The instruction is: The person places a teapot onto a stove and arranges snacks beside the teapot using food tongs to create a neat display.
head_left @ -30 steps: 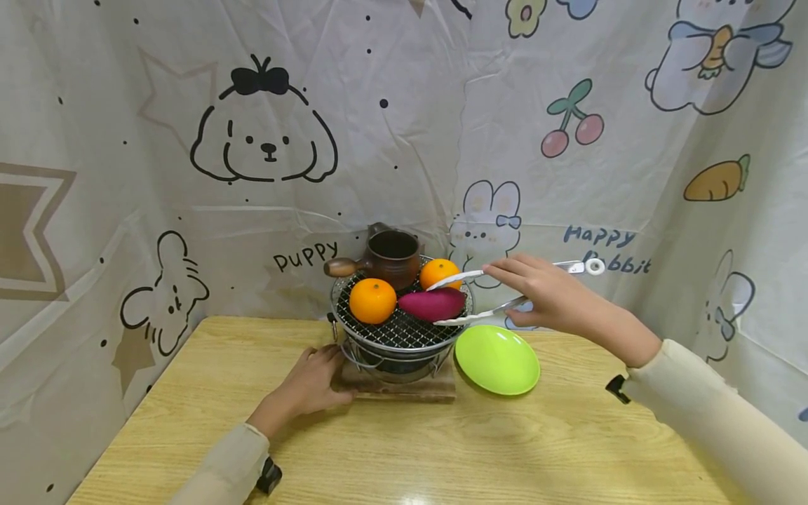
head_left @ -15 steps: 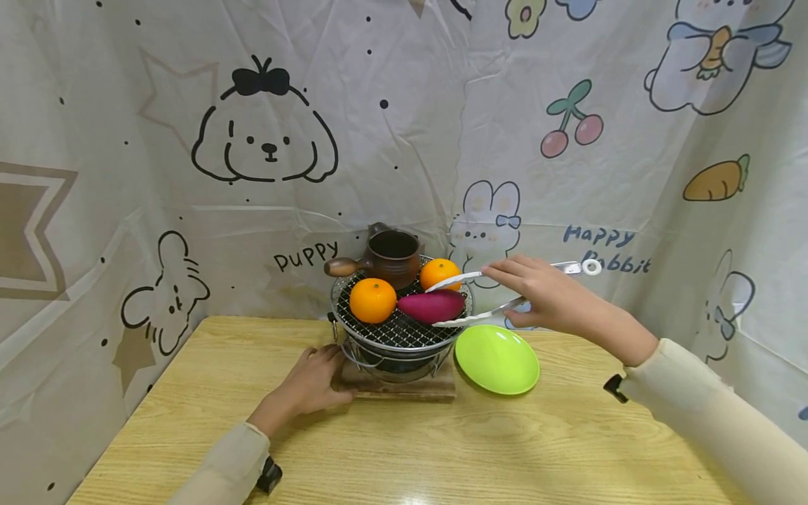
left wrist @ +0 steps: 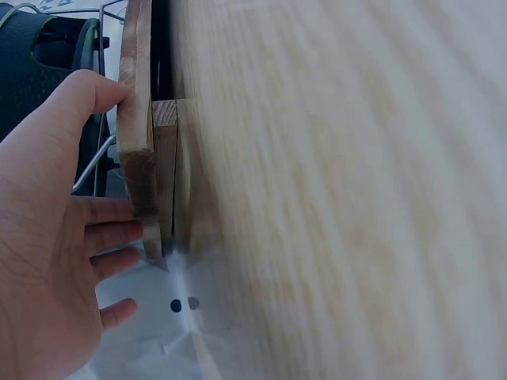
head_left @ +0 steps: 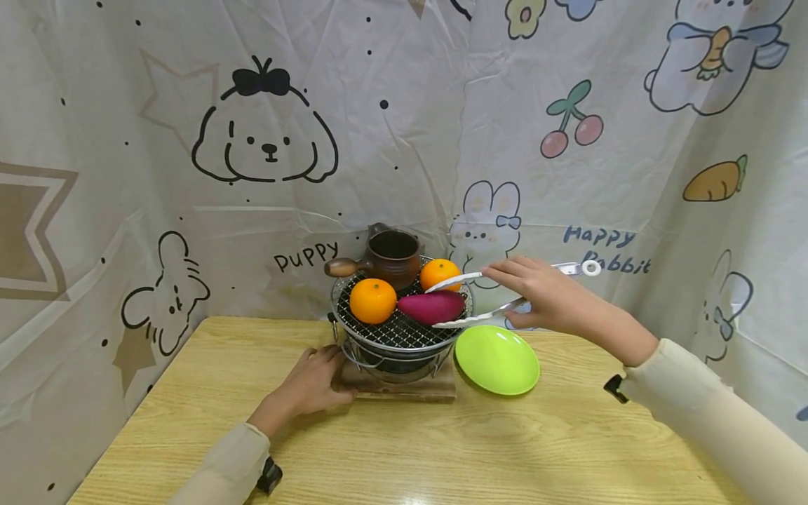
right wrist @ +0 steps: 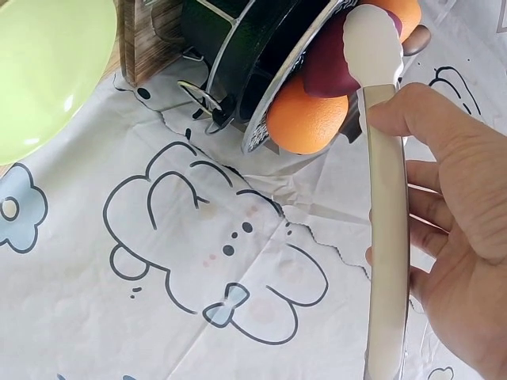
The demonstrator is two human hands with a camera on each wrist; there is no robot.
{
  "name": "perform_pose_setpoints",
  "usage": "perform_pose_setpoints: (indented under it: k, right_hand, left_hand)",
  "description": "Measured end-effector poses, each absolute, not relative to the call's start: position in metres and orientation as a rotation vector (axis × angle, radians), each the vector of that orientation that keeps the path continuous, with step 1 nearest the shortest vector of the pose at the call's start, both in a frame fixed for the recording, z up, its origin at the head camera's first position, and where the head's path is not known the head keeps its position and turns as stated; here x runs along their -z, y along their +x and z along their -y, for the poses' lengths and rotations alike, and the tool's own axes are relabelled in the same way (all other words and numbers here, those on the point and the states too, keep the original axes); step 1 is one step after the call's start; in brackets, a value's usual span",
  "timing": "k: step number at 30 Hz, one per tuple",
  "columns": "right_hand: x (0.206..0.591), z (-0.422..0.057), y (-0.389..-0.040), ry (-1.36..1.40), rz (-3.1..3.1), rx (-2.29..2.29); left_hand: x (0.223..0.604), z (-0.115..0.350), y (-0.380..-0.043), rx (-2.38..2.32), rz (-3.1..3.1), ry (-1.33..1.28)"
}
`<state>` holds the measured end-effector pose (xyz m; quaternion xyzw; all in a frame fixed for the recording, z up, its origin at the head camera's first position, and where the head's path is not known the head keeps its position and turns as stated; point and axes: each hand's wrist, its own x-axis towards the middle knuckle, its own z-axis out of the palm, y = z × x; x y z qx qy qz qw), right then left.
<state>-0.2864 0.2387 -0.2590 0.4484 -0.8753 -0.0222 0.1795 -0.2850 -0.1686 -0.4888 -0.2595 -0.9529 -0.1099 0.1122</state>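
My right hand (head_left: pixel 552 294) holds a pair of tongs (head_left: pixel 476 318) with pale scalloped tips, thumb on one arm and fingers on the other. The spread tips lie on either side of a purple sweet potato (head_left: pixel 431 306) resting on the wire rack (head_left: pixel 407 335) of a small round grill. Whether the tips touch it I cannot tell. Beside it sit two oranges, one at left (head_left: pixel 373 301) and one behind (head_left: pixel 435 272). My left hand (head_left: pixel 311 382) grips the left front corner of the wooden board (left wrist: pixel 137 158) under the grill; the thumb (left wrist: pixel 99 91) presses its edge.
A brown side-handled clay pot (head_left: pixel 394 256) stands at the back of the rack. Right of the board lies a green plate (head_left: pixel 497 360) on the wooden table (head_left: pixel 505 449). A printed cloth (head_left: pixel 391 126) hangs close behind the table.
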Motion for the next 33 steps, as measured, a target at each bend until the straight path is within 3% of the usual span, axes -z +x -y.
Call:
perform_pose_setpoints:
  k: [33]
  right_hand:
    - [0.261, -0.2374, -0.2816, 1.225, 2.541, 0.017]
  left_hand:
    - [0.4881, 0.1701, -0.2845, 0.328, 2.796, -0.763]
